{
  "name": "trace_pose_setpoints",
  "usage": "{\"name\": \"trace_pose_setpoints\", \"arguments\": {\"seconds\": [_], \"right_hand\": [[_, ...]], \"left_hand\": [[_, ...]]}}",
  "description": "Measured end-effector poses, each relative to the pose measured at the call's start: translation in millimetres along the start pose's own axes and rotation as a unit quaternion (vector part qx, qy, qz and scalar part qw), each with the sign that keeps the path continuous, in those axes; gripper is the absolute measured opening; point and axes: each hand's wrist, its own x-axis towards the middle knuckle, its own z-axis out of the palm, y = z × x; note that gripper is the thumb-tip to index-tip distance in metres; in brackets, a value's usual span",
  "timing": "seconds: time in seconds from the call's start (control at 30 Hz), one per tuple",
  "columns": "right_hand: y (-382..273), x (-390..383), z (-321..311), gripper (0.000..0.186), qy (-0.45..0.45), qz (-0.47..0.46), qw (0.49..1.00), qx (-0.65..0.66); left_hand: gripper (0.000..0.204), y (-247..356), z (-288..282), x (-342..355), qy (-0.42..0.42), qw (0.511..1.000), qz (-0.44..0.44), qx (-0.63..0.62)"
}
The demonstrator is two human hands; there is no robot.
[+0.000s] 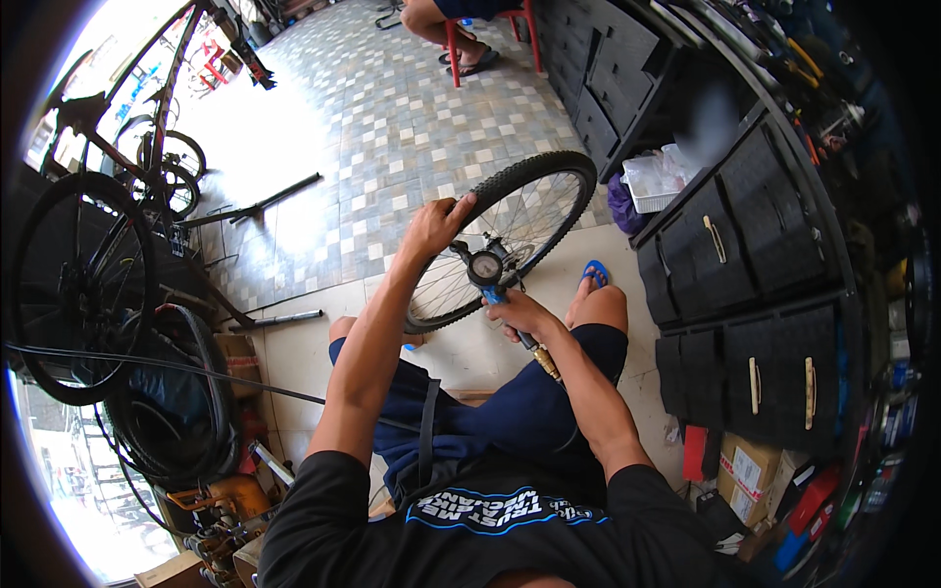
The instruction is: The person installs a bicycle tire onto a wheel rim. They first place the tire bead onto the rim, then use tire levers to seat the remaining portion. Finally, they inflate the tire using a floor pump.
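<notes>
A bicycle wheel (pixel 562 169) with a black knobby tyre stands tilted on the floor between my legs. At the tyre's upper left side, my left hand (pixel 437 224) grips the tread with the thumb laid along it. My right hand (pixel 522 315) is wrapped round the handle of a tyre inflator gun (pixel 487 277) with a round dial gauge and a blue part. A brass fitting (pixel 546 362) sits at the handle's lower end. The gauge lies over the spokes near the hub; whether its hose end is on the valve I cannot tell.
Black drawer cabinets (pixel 755 225) line the right side, with a white basket (pixel 655 184) beside them. A bicycle (pixel 86 245) hangs at the left above stacked tyres (pixel 211 392). A metal stand (pixel 260 208) lies on the tiles. Another person's legs (pixel 446 34) show by a red stool (pixel 534 44).
</notes>
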Motion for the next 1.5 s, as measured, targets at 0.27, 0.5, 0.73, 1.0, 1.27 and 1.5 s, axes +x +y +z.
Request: {"name": "trace_pose_setpoints", "arguments": {"seconds": [0.27,0.5,0.73,1.0,1.27,1.5], "right_hand": [[-2.2,-2.4,-1.4,0.041,0.010,0.004,1.000,0.008],[-4.5,-1.4,-3.2,0.041,0.001,0.009,1.000,0.009],[-5.3,-1.8,-2.6,0.042,0.006,0.014,1.000,-0.004],[-2.0,3.5,-3.1,0.043,0.008,0.014,1.000,-0.010],[-4.1,3.2,-2.8,0.040,0.011,-0.005,1.000,0.004],[-5.2,-0.1,-0.7,0.036,0.014,-0.016,1.000,-0.017]], "left_hand": [[0.078,0.6,2.3,1.3,0.007,1.000,0.023,0.011],[0.081,-2.4,0.6,3.3,0.009,1.000,0.018,0.004],[0.080,-4.7,1.3,4.4,0.011,1.000,0.019,0.002],[0.080,-3.1,0.6,4.8,0.007,1.000,0.015,0.004],[0.080,-1.5,-0.1,5.4,0.005,1.000,0.009,0.011],[0.082,-0.6,2.1,6.3,0.011,1.000,0.005,0.002]]}}
